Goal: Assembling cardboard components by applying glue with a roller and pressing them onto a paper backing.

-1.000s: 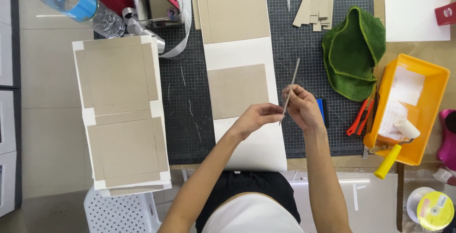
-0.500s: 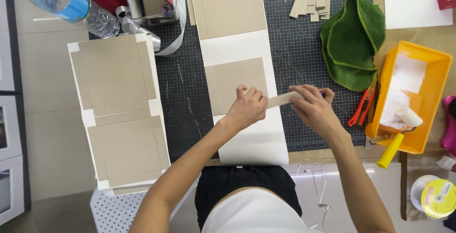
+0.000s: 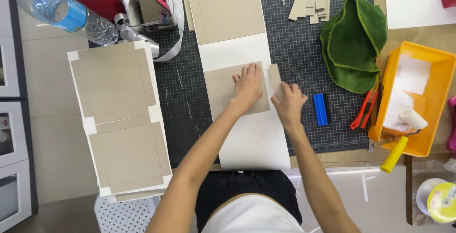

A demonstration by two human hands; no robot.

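Cardboard strip (image 3: 275, 77), narrow and grey, lies on the white paper sheet (image 3: 254, 138) just right of the square grey board (image 3: 223, 92). Left hand (image 3: 248, 84) presses flat on that board, fingers spread, holding nothing. Right hand (image 3: 289, 102) has its grip narrowed on the strip's lower end, seemingly pinching it. A blue scraper (image 3: 321, 109) sits just beyond.

Left hand (image 3: 248, 86) lies flat, fingers spread; right hand (image 3: 288, 103) beside it, fingers curled.
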